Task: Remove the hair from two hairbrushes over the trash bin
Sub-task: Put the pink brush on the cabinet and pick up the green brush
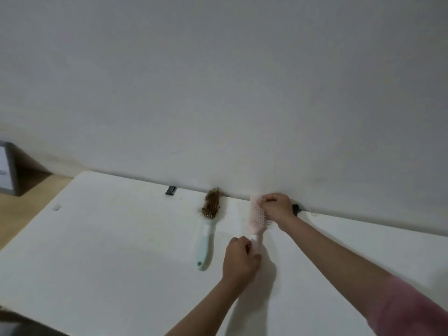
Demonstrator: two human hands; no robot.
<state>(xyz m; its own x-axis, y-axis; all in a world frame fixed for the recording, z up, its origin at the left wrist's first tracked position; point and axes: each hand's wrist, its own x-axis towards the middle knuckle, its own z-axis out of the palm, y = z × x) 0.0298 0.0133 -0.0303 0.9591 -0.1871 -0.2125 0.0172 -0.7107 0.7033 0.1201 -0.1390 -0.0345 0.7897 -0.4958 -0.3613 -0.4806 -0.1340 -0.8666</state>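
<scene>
A counter [97,251] runs up against a wall [218,81], and on it lie two brushes. Taking the brush clogged with hair [208,224] as the landmark: its head lies at the wall and its handle points toward the person. Just to its right is the second brush [257,220], lying the same way. The left hand [240,261] is on that brush's handle, the right hand [276,206] on its head. Well to the landmark's left, off the counter, stands a box [9,169].
</scene>
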